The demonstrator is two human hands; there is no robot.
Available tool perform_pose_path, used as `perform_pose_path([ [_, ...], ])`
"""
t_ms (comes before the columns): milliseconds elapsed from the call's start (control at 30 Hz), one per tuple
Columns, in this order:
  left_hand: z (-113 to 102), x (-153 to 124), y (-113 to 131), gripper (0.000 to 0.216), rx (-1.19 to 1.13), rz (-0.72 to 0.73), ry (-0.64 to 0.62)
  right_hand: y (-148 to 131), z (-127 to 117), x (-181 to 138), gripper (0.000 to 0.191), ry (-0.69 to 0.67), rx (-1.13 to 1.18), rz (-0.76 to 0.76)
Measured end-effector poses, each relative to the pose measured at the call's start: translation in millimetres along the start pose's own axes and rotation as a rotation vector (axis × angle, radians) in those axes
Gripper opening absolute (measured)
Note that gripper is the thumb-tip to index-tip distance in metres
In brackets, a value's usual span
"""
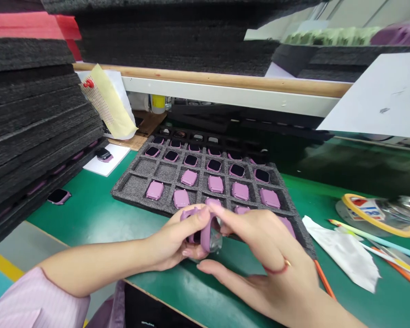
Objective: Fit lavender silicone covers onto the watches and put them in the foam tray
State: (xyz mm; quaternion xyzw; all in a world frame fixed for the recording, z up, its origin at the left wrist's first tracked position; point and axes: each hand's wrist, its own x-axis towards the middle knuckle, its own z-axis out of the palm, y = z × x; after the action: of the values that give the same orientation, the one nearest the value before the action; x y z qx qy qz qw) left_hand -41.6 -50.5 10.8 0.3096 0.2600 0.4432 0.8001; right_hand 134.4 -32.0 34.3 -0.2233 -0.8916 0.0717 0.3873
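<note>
At lower centre of the frame, the left hand (172,241) pinches a smooth lilac watch case (205,232) to steady it, and the right hand (263,255) pinches its top edge, other fingers spread. Just behind on the green worktop (89,214), a coarse grey foam tray (123,193) separates matching cases in square pockets

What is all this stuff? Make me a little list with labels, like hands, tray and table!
holding: left hand grips a purple watch case; right hand touches its top with fingertips
tray: grey foam tray behind the hands, with rows of watch cases in its pockets
table: green table
left side: stack of foam trays, one loose watch beside it
right side: tape roll, pencils, white sheet
</note>
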Motion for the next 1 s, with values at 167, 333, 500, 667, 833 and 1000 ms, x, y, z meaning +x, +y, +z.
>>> perform_pose_path([
  [167, -1.7, 2.4, -3.4, 0.049, 0.03, 0.018, 0.038, 3.7, 2.7, -1.9, 0.049, -0.023, 0.205, 0.174],
  [333, -2.9, 3.6, 1.0, 0.043, -0.096, 0.004, 0.024, 6.8, -2.7, 0.4, 0.049, 0.002, 0.149, 0.179],
  [500, -3.1, 1.3, 2.7, 0.05, -0.11, -0.074, -0.009, 9.1, -4.7, 1.7, 0.054, -0.016, 0.118, 0.149],
  [667, -2.8, -0.2, 1.6, 0.051, -0.153, -0.088, 0.01, 11.0, -7.3, 3.9, 0.053, -0.035, 0.076, 0.088],
  [833, -2.5, -0.3, 0.7, 0.05, -0.149, -0.078, 0.027, 8.6, -8.5, 5.3, 0.051, -0.042, 0.057, 0.065],
  [1000, -0.2, 0.0, -0.6, 0.052, -0.124, -0.03, 0.048, 19.0, -12.6, 15.3, 0.041, -0.069, 0.023, 0.059],
])
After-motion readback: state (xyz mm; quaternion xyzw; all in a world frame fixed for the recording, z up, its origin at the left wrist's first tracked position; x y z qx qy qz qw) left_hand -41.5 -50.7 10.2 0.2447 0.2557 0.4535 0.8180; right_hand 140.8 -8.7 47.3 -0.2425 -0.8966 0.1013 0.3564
